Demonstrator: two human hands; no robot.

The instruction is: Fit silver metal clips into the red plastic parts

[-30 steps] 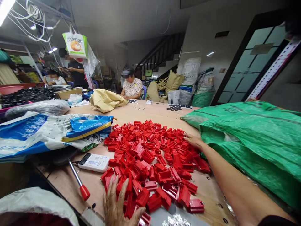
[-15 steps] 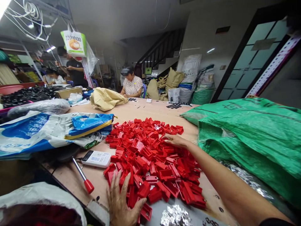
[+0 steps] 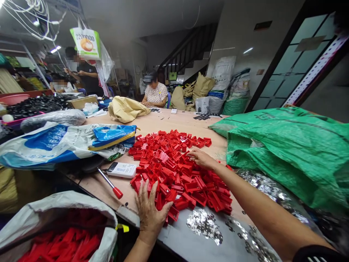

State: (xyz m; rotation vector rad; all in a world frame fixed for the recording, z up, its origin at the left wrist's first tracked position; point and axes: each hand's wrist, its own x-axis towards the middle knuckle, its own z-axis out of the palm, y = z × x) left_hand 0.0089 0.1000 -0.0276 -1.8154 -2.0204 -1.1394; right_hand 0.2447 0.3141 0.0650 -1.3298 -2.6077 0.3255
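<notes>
A large heap of small red plastic parts (image 3: 174,167) lies on the table (image 3: 160,122). My left hand (image 3: 151,209) rests against the heap's near left edge, fingers spread, holding nothing. At the heap's right side, my right hand (image 3: 201,159) reaches over the red parts with its fingers stretched out and nothing visible in them. Small shiny metal pieces (image 3: 204,223) form a pile just in front of the heap. Below left, an open white sack (image 3: 65,200) holds more red parts (image 3: 65,243).
A red-handled lever (image 3: 110,183) and a white device (image 3: 121,169) are left of the heap. Blue-white sacking (image 3: 62,143) covers the left side, a green sack (image 3: 283,145) the right. More metal pieces (image 3: 269,189) lie under my right forearm. Across the table sits a person (image 3: 156,92).
The view has tilted down, showing more of the white sack and the metal pieces. Both hands stay at the heap with fingers apart.
</notes>
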